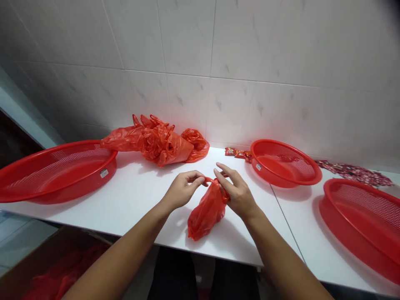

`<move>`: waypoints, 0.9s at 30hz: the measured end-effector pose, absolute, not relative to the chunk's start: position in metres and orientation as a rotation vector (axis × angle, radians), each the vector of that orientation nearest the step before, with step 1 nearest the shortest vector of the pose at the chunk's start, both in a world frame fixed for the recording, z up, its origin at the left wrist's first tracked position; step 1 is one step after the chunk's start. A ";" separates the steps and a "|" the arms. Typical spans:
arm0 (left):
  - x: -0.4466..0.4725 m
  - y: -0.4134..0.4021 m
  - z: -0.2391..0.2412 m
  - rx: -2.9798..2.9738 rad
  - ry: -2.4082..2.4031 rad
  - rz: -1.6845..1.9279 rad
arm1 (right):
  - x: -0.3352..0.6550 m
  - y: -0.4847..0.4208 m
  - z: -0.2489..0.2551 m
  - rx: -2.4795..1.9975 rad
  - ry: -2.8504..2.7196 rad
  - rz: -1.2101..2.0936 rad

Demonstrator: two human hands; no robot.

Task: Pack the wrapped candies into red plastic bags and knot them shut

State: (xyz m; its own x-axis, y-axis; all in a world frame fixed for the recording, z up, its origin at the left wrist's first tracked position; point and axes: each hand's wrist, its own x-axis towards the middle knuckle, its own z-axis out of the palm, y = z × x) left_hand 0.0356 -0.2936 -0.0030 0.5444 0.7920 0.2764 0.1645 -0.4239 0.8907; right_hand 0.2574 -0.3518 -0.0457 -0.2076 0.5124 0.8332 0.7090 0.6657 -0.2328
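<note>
A red plastic bag [206,211] with something bulky inside rests near the front edge of the white table, its neck gathered at the top. My left hand [184,186] pinches a twisted end of the bag between thumb and fingers, drawing it to the left. On the other side, my right hand [236,189] is at the gathered neck, thumb and lower fingers against the plastic while the upper fingers stretch out. Part of its grip is hidden behind the bag. The bag's contents cannot be made out.
Red plastic bags [162,143] lie heaped against the tiled wall. A large red basket [62,189] stands left, a smaller basket [286,177] back right, another basket [353,225] far right. Small red packets [239,154] and patterned packets [359,173] lie along the wall.
</note>
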 end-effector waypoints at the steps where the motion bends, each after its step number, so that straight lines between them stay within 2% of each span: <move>1: 0.025 -0.291 -0.005 1.986 0.872 0.937 | 0.265 -0.355 -0.052 -1.000 -1.877 -0.235; 4: -0.013 -0.283 -0.021 2.101 1.181 1.023 | 0.292 -0.372 -0.082 -1.151 -1.880 -0.158; 7: -0.042 -0.279 -0.050 2.067 1.345 0.992 | 0.306 -0.395 -0.112 -1.330 -1.820 0.080; 11: -0.039 -0.298 -0.080 1.804 1.182 0.988 | 0.294 -0.414 -0.121 -1.336 -1.751 0.540; 14: -0.013 -0.320 -0.085 1.721 0.918 0.972 | 0.269 -0.408 -0.109 -1.276 -1.830 0.723; 17: 0.009 -0.336 -0.083 1.784 0.682 0.963 | 0.243 -0.392 -0.103 -1.288 -1.894 0.724; 21: 0.013 -0.345 -0.084 1.809 0.484 0.924 | 0.219 -0.373 -0.115 -1.391 -1.859 0.550; 24: 0.004 -0.343 -0.093 1.801 0.568 0.964 | 0.209 -0.367 -0.124 -1.460 -1.815 0.443; 27: -0.003 -0.340 -0.104 1.927 0.871 0.942 | 0.200 -0.365 -0.123 -1.425 -1.794 0.454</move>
State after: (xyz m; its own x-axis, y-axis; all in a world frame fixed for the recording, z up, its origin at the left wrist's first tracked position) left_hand -0.0029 -0.3404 -0.1044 0.4851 0.8244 0.2916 0.2260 -0.4403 0.8690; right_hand 0.1997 -0.3655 -0.1232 -0.0624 0.9334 0.3534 0.6528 0.3060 -0.6930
